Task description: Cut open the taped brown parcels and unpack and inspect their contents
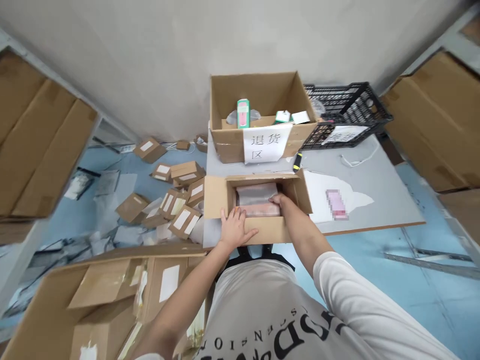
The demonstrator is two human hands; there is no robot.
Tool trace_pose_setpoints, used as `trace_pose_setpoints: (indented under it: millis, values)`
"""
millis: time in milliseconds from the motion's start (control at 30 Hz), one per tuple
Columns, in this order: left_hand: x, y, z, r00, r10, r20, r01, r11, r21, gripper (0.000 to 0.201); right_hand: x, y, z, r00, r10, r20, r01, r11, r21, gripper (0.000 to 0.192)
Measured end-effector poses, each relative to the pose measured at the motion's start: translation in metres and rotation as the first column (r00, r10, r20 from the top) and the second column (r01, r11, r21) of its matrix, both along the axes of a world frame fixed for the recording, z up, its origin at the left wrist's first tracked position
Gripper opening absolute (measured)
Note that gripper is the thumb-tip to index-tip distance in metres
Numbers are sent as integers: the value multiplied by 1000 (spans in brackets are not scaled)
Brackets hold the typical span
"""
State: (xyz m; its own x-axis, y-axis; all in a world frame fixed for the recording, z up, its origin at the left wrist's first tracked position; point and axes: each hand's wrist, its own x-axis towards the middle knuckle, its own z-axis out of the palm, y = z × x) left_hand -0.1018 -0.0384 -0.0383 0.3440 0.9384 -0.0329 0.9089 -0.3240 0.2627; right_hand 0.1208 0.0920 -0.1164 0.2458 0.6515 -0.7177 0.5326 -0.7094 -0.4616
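A small open cardboard box sits at the table's front edge with its flaps folded out. Inside lies a flat pack in shiny clear plastic, greyish at the back and pinkish along the front. My left hand rests over the front left rim, fingers spread and thumb out to the side, fingertips at the pack's near edge. Reaching in from the right, my right hand is closed on the pack's right end, thumb on top; its other fingers are mostly hidden.
Behind stands a larger open carton with a paper sign and small green-and-pink boxes. Beside it are a black plastic crate, a black-and-yellow cutter and a blurred pink item. Parcels cover the floor at left; a big carton stands near me.
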Motion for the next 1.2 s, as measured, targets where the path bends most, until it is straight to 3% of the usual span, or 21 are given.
trace_pose_setpoints:
  millis: [167, 433, 600, 700, 800, 933, 1033, 1133, 1200]
  values:
    - [1, 1, -5, 1000, 10, 9, -11, 1000, 24, 79, -2, -5, 23, 982, -115, -151, 123, 991, 48, 24]
    - [4, -2, -11, 996, 75, 42, -76, 997, 28, 92, -7, -22, 73, 894, -151, -422, 254, 947, 198, 19]
    - [5, -1, -9, 989, 130, 72, -129, 991, -28, 111, 5, -45, 98, 822, -112, -558, 312, 909, 278, 20]
    - [5, 3, -4, 984, 157, 89, -149, 985, -83, 110, 14, -65, 111, 730, -34, -682, 360, 868, 341, 22]
    - [2, 8, 3, 972, 196, 130, -177, 973, -147, 106, 24, -86, 126, 695, 41, -718, 382, 825, 417, 29]
    - [-8, 15, 15, 930, 170, 327, -83, 961, -264, 108, 36, -105, 151, 675, 97, -731, 374, 809, 453, 42]
    - [-16, 22, 31, 779, 107, 618, 77, 962, -263, 111, 42, -112, 172, 663, 146, -735, 342, 814, 470, 46]
    - [-19, 30, 52, 463, 117, 879, 196, 953, -231, 106, 46, -113, 190, 672, 202, -713, 319, 789, 525, 48]
    - [-19, 33, 67, 261, 256, 931, 205, 928, -312, 95, 48, -113, 200, 687, 237, -687, 300, 769, 564, 49]
